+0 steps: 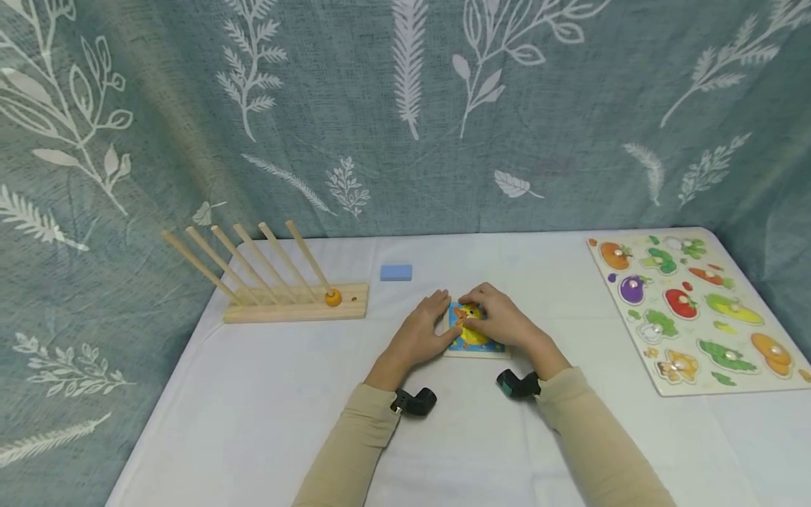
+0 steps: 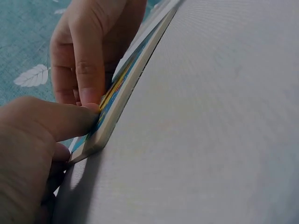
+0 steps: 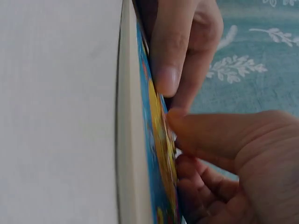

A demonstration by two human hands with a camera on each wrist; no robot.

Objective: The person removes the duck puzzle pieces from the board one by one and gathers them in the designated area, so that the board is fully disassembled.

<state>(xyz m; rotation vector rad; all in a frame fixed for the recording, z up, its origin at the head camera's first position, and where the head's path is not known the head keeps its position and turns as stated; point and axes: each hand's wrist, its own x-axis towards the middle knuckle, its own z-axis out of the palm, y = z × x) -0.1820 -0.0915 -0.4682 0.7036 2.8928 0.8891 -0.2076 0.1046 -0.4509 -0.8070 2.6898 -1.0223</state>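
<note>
A small square duck puzzle (image 1: pixel 476 345), a yellow duck on blue in a pale wooden frame, lies on the white table in the head view. My left hand (image 1: pixel 419 334) grips its left edge, thumb on the picture and fingers at the side. Over the upper part of the picture, my right hand (image 1: pixel 507 320) has curled fingers at the far edge and its thumb across the duck. In the left wrist view, the left thumb (image 2: pixel 70 119) presses near a corner of the frame. The right thumb (image 3: pixel 210 133) touches the duck's surface in the right wrist view.
A wooden peg stand (image 1: pixel 298 310) with several slanted dowels stands at left, an orange bead (image 1: pixel 332 298) at one dowel's base. Behind the hands lies a blue block (image 1: pixel 395 272). A vegetable knob puzzle board (image 1: pixel 690 338) covers the right side. A patterned curtain (image 1: pixel 355 105) hangs behind.
</note>
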